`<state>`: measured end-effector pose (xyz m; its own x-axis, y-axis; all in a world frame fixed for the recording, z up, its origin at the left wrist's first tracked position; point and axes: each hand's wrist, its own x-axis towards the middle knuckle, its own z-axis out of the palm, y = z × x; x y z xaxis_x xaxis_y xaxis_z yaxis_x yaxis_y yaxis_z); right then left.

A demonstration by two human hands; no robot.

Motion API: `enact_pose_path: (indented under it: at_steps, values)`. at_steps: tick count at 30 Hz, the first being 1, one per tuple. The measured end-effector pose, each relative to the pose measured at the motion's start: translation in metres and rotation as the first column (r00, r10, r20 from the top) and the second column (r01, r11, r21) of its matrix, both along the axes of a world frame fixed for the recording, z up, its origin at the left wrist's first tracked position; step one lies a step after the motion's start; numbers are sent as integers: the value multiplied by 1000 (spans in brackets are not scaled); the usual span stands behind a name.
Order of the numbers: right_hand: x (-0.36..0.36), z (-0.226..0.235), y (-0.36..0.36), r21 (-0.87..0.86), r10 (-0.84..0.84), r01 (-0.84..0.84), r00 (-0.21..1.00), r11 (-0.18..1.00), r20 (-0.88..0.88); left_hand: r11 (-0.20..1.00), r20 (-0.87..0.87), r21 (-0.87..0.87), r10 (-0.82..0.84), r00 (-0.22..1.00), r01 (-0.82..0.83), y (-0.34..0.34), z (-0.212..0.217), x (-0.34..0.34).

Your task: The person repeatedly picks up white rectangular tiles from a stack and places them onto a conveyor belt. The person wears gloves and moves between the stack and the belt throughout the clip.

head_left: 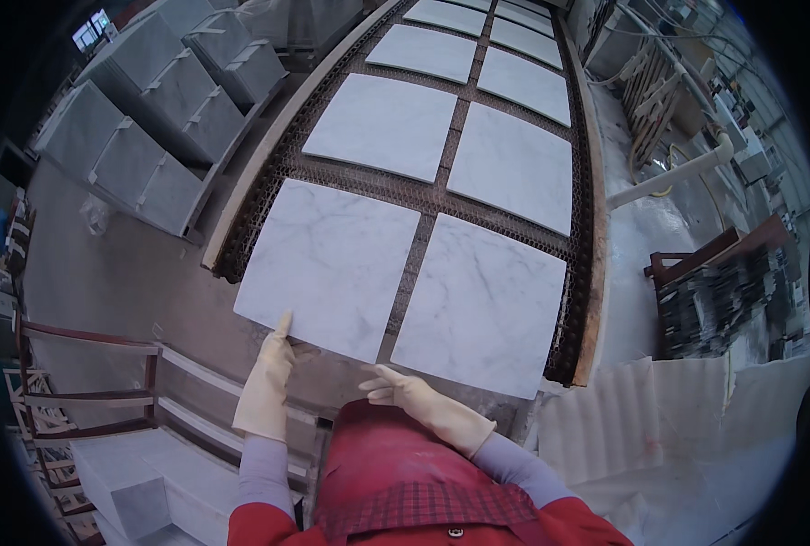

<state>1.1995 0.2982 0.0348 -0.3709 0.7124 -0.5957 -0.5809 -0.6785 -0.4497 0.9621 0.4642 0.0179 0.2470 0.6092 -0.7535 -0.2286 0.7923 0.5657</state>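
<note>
Both my hands wear cream rubber gloves. My left hand (272, 360) is at the near edge of the left front marble tile (328, 259), a white square slab with grey veins. Its thumb lies on the tile's top face and its fingers go under the edge, partly hidden. My right hand (416, 398) is just below that tile's near right corner, fingers stretched and holding nothing visible. To the right lies a second veined marble tile (482, 305), separated from the first by a narrow gap. Both tiles overhang the near end of a chain-mesh conveyor (441, 196).
More white tiles (382, 125) lie in two rows along the conveyor. Stacked grey slabs (127, 159) stand at the left. Racks (86, 400) and a pale slab stack (141, 496) are at the lower left. A pipe (669, 173), dark strips (728, 300) and foam sheeting (605, 419) are at the right.
</note>
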Motion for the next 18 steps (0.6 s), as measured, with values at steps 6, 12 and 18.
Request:
enact_pose_path:
  at_steps: [6, 12, 18]
  values:
    - [46, -40, -81, 118, -327, 325, 945, 938, 3, 897, 109, 163, -430, 896, 410, -63, 28, 28]
    - [95, -12, -138, 154, -545, 534, 837, 831, 37, 838, 274, 123, -543, 794, 531, -109, 34, 98]
    - [128, -21, -131, -22, -528, 550, 812, 835, 251, 980, 364, -34, -169, 916, 194, -117, 0, 159]
